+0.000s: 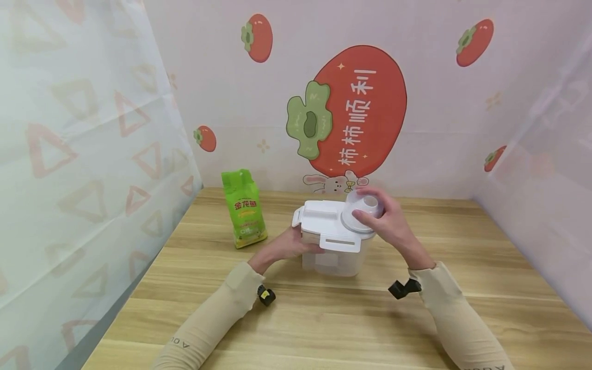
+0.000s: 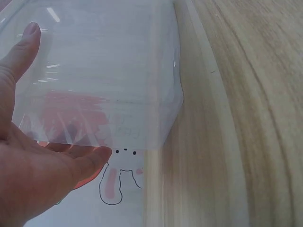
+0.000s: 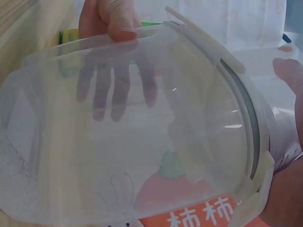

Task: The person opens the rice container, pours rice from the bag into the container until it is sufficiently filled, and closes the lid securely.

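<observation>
Nearest the camera, two beige sleeves reached in from six o'clock across the wooden table [image 1: 324, 329]. The left hand [image 1: 284, 246] lay against the left wall of a clear plastic storage container [image 1: 335, 259], fingers straight and spread flat on the plastic with the thumb up along the side; through the see-through wall the right wrist view showed those fingers as pale shadows. The right hand [image 1: 386, 221] sat on top, its fingers curled round the round screw cap [image 1: 365, 208], a translucent dome over a wide white collar at the lid's three o'clock end.

The container stood upright at the middle of the table, just ahead of both hands. Its body was colourless, boxy with rounded corners, and nothing showed inside it. The white lid [image 1: 326, 221] was flat, with a flap-like latch hanging over the near edge.

Farther back, at ten o'clock from the container and well apart from it, a green rice bag [image 1: 244, 208] stood upright. Beyond it rose the pink wall with a large red persimmon picture [image 1: 365, 103].
</observation>
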